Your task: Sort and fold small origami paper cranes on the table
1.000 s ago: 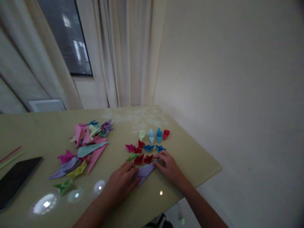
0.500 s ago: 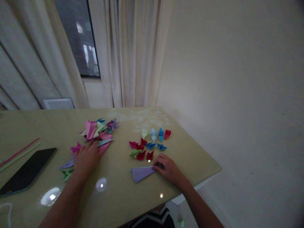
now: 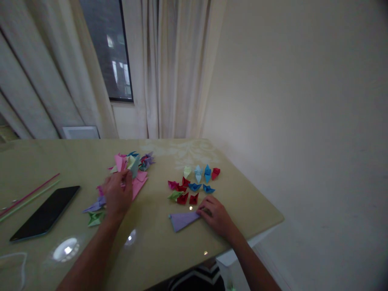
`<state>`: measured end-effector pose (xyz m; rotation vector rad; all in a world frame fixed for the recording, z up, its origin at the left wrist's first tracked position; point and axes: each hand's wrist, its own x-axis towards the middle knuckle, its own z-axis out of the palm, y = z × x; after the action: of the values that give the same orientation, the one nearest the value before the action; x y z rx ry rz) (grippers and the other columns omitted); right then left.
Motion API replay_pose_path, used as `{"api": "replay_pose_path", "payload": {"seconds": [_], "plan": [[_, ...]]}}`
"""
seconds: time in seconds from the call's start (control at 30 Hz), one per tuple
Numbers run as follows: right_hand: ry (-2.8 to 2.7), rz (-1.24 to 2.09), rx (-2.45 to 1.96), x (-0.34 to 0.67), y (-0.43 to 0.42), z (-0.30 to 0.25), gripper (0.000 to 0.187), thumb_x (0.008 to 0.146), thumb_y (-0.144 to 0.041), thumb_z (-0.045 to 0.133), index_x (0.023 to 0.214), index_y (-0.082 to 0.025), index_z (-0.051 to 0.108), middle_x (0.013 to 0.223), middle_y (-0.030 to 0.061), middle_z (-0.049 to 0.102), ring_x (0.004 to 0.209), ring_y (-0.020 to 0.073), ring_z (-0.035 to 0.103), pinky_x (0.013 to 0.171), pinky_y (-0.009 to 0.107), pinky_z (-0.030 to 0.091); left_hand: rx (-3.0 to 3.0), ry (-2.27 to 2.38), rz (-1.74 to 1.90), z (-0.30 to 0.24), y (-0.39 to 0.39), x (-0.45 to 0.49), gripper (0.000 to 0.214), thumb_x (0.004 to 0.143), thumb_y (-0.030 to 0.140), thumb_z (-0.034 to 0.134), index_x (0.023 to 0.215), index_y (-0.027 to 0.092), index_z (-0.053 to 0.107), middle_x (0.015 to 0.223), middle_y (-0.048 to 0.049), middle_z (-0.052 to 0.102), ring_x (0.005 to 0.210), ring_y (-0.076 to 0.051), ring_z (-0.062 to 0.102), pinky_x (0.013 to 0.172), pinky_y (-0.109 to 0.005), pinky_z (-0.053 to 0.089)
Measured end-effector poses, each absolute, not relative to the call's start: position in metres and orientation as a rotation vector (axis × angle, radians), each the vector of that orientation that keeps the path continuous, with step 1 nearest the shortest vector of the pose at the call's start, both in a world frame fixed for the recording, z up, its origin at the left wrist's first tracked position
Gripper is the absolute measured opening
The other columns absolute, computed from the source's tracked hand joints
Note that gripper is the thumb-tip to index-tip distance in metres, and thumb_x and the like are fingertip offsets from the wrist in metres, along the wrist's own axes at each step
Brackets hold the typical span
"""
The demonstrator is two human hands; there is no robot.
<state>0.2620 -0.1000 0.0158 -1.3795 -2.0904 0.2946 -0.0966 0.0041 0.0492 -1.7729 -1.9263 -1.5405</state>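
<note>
My left hand point(image 3: 117, 195) is lifted over a heap of folded coloured papers point(image 3: 129, 173) and pinches a teal folded paper point(image 3: 133, 165) by its lower end. My right hand point(image 3: 215, 214) lies on the table with its fingers pressed on the right end of a folded purple paper point(image 3: 183, 220). Just beyond that hand sit several small finished origami pieces point(image 3: 194, 184) in red, blue, green and magenta, set in rows.
A dark phone point(image 3: 45, 212) lies at the left, with a pink and a green straw point(image 3: 28, 196) beyond it. The table's right edge point(image 3: 266, 204) runs close to the wall. Curtains and a dark window stand behind the table.
My left hand left the purple paper, went left to the heap and has picked up a teal piece. My right hand stayed on the purple paper.
</note>
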Motion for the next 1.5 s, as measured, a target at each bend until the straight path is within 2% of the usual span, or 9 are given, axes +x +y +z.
{"api": "replay_pose_path", "payload": {"seconds": [0.13,0.23,0.4,0.47,0.57,0.9,1.17,1.37,1.5], "plan": [[-2.058,0.112,-1.268,0.261,-0.102,0.014,0.013,0.104,-0.03,0.064,0.1,-0.022,0.074,0.097,0.0082,0.071,0.095,0.0245,0.065,0.086,0.036,0.053,-2.11,-1.835,-2.154,0.05,-0.011,-0.067,0.043,0.097,0.058,0.056,0.107,0.018,0.068,0.08,-0.0012,0.069,0.061,-0.014,0.061,0.057,-0.025,0.051],[-2.022,0.036,-1.17,0.259,-0.106,0.013,0.021,0.108,-0.035,0.057,0.106,-0.023,0.074,0.094,0.0086,0.072,0.092,0.0248,0.066,0.086,0.038,0.053,-2.455,-1.7,-2.179,0.043,-0.031,-0.039,0.034,0.102,0.05,0.054,0.107,0.019,0.067,0.066,0.0045,0.06,0.045,-0.009,0.053,0.043,-0.019,0.041],[-1.942,0.273,-1.1,0.259,-0.111,0.016,0.059,0.103,-0.064,0.054,0.141,-0.019,0.063,0.095,0.0089,0.072,0.081,0.0225,0.065,0.077,0.035,0.054,-2.853,-0.828,-1.421,0.028,-0.058,-0.012,0.021,0.107,0.029,0.05,0.114,0.022,0.069,0.093,-0.0038,0.076,0.073,-0.013,0.071,0.065,-0.02,0.055],[-1.85,0.401,-1.116,0.261,-0.112,0.017,0.062,0.101,-0.068,0.054,0.138,-0.019,0.065,0.09,0.0071,0.072,0.075,0.0208,0.064,0.072,0.033,0.054,-2.799,-0.569,-1.223,0.027,-0.064,-0.009,0.023,0.108,0.024,0.047,0.116,0.02,0.068,0.1,-0.0063,0.077,0.081,-0.015,0.074,0.071,-0.023,0.058],[-1.67,0.57,-1.131,0.264,-0.109,0.017,0.045,0.102,-0.06,0.059,0.117,-0.02,0.073,0.081,0.0042,0.072,0.069,0.0188,0.065,0.068,0.03,0.053,-2.698,-0.419,-1.164,0.031,-0.068,-0.009,0.025,0.109,0.021,0.043,0.112,0.017,0.067,0.1,-0.0086,0.078,0.087,-0.018,0.075,0.078,-0.027,0.06],[-1.37,0.745,-1.086,0.269,-0.101,0.014,0.029,0.09,-0.048,0.076,0.087,-0.02,0.069,0.072,0.0018,0.07,0.064,0.016,0.065,0.061,0.026,0.052,-2.697,-0.393,-1.29,0.04,-0.062,-0.02,0.021,0.108,0.019,0.049,0.109,0.018,0.07,0.101,-0.0074,0.079,0.091,-0.016,0.076,0.082,-0.026,0.06],[-1.444,0.834,-1.167,0.268,-0.097,0.011,0.029,0.088,-0.047,0.078,0.087,-0.019,0.072,0.076,0.0031,0.074,0.068,0.0169,0.069,0.065,0.027,0.054,-2.791,-0.549,-1.389,0.036,-0.058,-0.027,0.014,0.104,0.026,0.06,0.097,0.02,0.07,0.091,-0.0056,0.076,0.082,-0.014,0.072,0.078,-0.024,0.056],[-1.479,1.066,-1.192,0.266,-0.095,0.009,0.037,0.085,-0.055,0.079,0.09,-0.019,0.074,0.077,0.0029,0.076,0.062,0.0161,0.066,0.06,0.027,0.053,-2.882,-0.706,-1.134,0.029,-0.054,-0.022,0.019,0.106,0.031,0.055,0.101,0.021,0.071,0.095,-0.0056,0.076,0.085,-0.015,0.072,0.08,-0.025,0.056],[-1.647,0.9,-1.259,0.264,-0.096,0.011,0.028,0.089,-0.047,0.076,0.09,-0.019,0.078,0.076,0.0025,0.073,0.062,0.015,0.061,0.059,0.026,0.047,-2.944,-0.692,-0.845,0.021,-0.053,-0.018,0.019,0.104,0.036,0.057,0.101,0.023,0.071,0.097,-0.0061,0.074,0.087,-0.019,0.072,0.079,-0.029,0.056]]}}
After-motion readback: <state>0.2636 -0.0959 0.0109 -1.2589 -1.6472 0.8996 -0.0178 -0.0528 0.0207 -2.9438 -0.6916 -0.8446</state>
